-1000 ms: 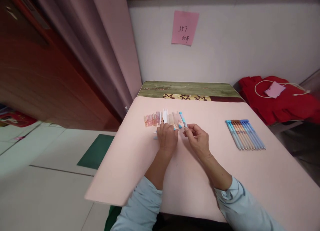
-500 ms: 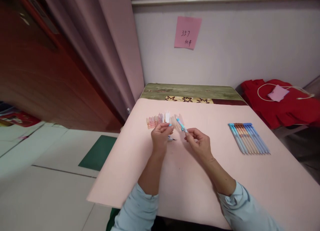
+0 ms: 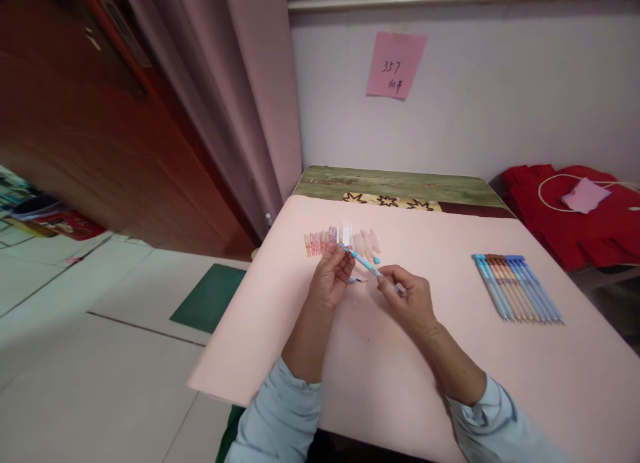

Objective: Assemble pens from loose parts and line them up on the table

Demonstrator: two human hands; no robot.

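A slim light blue pen barrel (image 3: pixel 366 263) slants between my two hands above the table. My right hand (image 3: pixel 407 296) is closed on its lower right end. At the upper left end, the fingertips of my left hand (image 3: pixel 333 276) pinch a small light blue pen part, mostly hidden by the fingers. Beneath the hands lies a thin dark-tipped pen piece (image 3: pixel 359 279), partly covered. Just beyond them is a row of pinkish clear pen parts (image 3: pixel 316 243), with white sticks (image 3: pixel 347 233) and pale translucent tubes (image 3: pixel 367 241) beside it. A small blue piece (image 3: pixel 377 259) lies near the tubes.
A neat row of blue and brown pens (image 3: pixel 515 289) lies at the right of the pink-covered table (image 3: pixel 390 383). Red cloth with a white cord (image 3: pixel 547 196) is beyond the right edge. The wall and a curtain (image 3: pixel 255 83) stand behind and left.
The left hand's small blue part and the pen barrel's end have come together. The right hand has tilted the barrel flatter. The whole view has shifted slightly.
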